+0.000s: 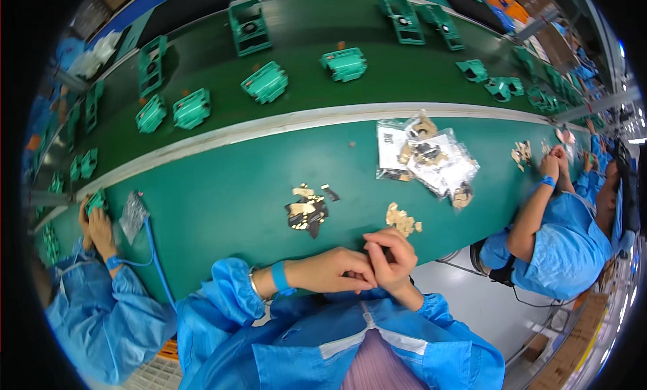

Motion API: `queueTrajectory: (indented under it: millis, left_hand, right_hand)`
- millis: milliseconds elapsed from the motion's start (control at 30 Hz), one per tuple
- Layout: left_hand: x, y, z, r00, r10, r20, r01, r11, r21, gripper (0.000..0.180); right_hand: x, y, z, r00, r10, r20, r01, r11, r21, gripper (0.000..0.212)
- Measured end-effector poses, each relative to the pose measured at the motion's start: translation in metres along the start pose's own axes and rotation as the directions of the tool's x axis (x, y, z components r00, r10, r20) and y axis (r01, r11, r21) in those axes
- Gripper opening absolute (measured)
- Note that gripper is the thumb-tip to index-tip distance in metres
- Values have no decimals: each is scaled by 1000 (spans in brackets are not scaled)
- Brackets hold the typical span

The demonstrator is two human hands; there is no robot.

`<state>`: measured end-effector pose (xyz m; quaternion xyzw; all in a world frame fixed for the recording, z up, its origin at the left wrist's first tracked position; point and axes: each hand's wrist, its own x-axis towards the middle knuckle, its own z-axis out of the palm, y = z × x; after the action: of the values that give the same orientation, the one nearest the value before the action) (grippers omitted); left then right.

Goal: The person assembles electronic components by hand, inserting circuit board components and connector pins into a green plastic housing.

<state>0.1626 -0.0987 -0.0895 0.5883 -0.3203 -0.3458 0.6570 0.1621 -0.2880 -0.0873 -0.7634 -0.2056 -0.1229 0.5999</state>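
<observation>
Close to the table's front edge, my left hand (345, 270) and my right hand (392, 258) meet, fingertips touching. The fingers of both are curled inward and closed; whatever they may hold is hidden. A blue band circles my left wrist. Just beyond my right hand lies a small pile of tan pieces (402, 220). Farther left on the green table (222, 188) is a loose heap of black and gold flat pieces (308, 211). Clear plastic bags (428, 155) with similar pieces and white paper are stacked beyond the tan pile.
Past a pale rail (269, 131), a dark green belt (202, 67) carries several green plastic housings (265, 82). On the left a co-worker's hands (100, 225) hold a green part near a plastic bag (133, 215). Another co-worker's hands (554, 162) are at the right, beside tan pieces (521, 154).
</observation>
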Motion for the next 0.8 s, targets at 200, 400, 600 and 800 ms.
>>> queueTrajectory:
  millis: [200,400,600,800]
  left_hand:
    - [-6,-4,4,1000,-5,-16,4,999,-44,17]
    - [-7,-3,5,1000,-23,-10,23,1000,-11,17]
    - [-5,-4,4,1000,9,-8,-9,1000,-9,17]
    - [-5,-8,4,1000,27,-6,-27,999,18,18]
  right_hand:
    - [-6,5,6,1000,20,-9,-19,998,64,19]
    - [-7,5,6,999,25,-27,-23,997,68,18]
    - [-5,2,7,999,52,-5,-52,997,55,17]
    - [2,-4,7,999,43,31,-43,999,-11,20]
